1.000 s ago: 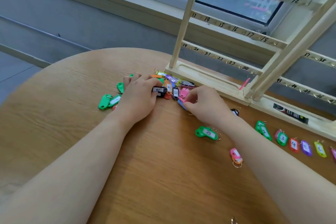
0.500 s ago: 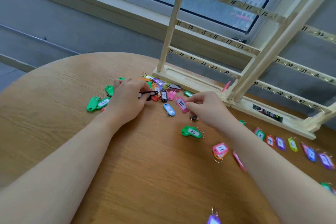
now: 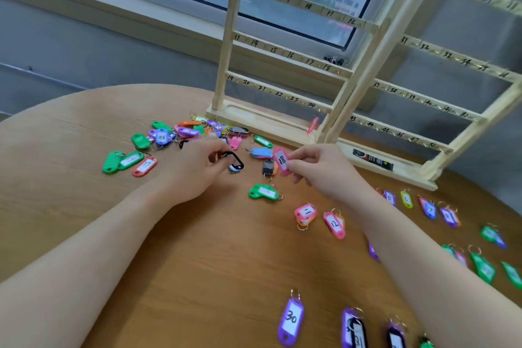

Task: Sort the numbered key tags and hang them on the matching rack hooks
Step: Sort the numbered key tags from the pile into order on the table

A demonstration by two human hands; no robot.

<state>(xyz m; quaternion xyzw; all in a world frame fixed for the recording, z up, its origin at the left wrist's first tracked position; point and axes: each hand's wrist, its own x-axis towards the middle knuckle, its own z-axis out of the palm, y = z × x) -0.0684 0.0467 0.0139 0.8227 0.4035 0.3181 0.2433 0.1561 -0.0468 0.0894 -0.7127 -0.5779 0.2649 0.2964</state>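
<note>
A person's right hand (image 3: 316, 169) pinches a pink key tag marked 18 (image 3: 282, 161) by its edge above the wooden tabletop (image 3: 197, 263), while the left hand (image 3: 195, 169) grips a black tag (image 3: 234, 161) at the unsorted pile (image 3: 197, 133) near 11 o'clock. The numbered rack (image 3: 285, 51) stands at 12 o'clock. The tags look light, stiff and plastic, probably best held by the body, leaving the ring free for a hook.

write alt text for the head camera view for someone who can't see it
The right hand pinches a pink tag marked 18 while the left hand holds a black tag, above a heap of coloured key tags on a round wooden table. A wooden rack with numbered hooks stands behind.
</note>
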